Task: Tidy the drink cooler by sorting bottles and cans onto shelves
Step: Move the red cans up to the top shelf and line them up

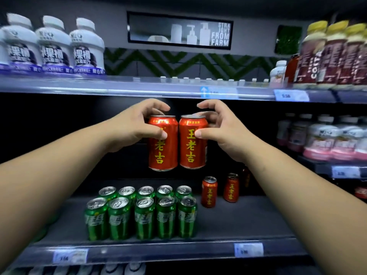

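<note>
Two red cans are held in the air, one per hand, upright, side by side and touching, labels facing out. The left hand (137, 128) pinches the left red can (162, 143) near its top, thumb on the front and fingers curled over the rim. The right hand (220, 130) holds the right red can (193, 141) the same way. Both cans hang under the lip of the upper shelf (139, 86) and well above the can shelf (234, 221).

On the can shelf, the green cans (141, 213) stand in a tight block of two rows at the left. The standing red cans (209, 192) sit just right of that block, toward the back; two are clear, and a third behind them is too dark to be sure of. Bare shelf lies in front of them.

Likely step: set the held pair down with the other reds.

- Lower both cans straight down and level. The grips are high, so the bottoms can swing.
- Aim for the bare patch in front of the standing reds, clear of the green block's right-hand corner.
- Land each base flat before easing the fingers off.
- Keep the wrists high when crossing the green tops. A brushed can could topple its neighbours.
- Line the pair up with the reds behind, labels forward.
</note>
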A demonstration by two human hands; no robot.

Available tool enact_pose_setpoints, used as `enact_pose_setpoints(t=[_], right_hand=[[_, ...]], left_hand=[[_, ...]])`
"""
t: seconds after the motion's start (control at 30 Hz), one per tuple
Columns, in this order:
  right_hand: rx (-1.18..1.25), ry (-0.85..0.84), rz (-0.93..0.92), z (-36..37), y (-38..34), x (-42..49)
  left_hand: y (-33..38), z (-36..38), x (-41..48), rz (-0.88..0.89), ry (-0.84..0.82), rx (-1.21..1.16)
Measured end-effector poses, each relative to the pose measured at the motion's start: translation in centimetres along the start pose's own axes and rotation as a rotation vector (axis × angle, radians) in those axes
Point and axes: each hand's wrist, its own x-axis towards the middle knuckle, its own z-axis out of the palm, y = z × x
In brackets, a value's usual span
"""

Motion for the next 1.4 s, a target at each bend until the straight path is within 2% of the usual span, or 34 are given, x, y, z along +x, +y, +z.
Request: enact_pose_setpoints(t=[0.37,0.63,0.73,1.07,1.2,1.3,1.4], right_hand=[[0.023,0.157,-0.194,-2.6,-8.2,3.7],[-0.037,0.254,-0.241,-3.1,-11.5,12.3],[-0.112,0.304,-0.251,-2.8,-11.1,15.5],[-0.175,0.376,-0.089,-2.0,-5.3,18.5],[-0.17,0.338,-0.003,-2.5,-5.2,18.9],[-0.4,0.31,0.019,-2.6,-5.2,18.5],[-0.692,0.222,0.022,-2.4,-4.7,17.0]], left_hand=[[9.5,-3.0,3.4,0.144,0.108,0.012],[11.3,-6.7,9.7,0.248,0.414,0.054],[10.3,-7.9,12.4,0.268,0.47,0.038],[4.6,-7.8,16.4,0.151,0.4,0.048],[4.1,-7.8,16.6,0.071,0.396,0.0],[4.0,-7.9,15.9,0.003,0.335,0.146],[3.1,-7.5,15.0,0.008,0.233,0.384]])
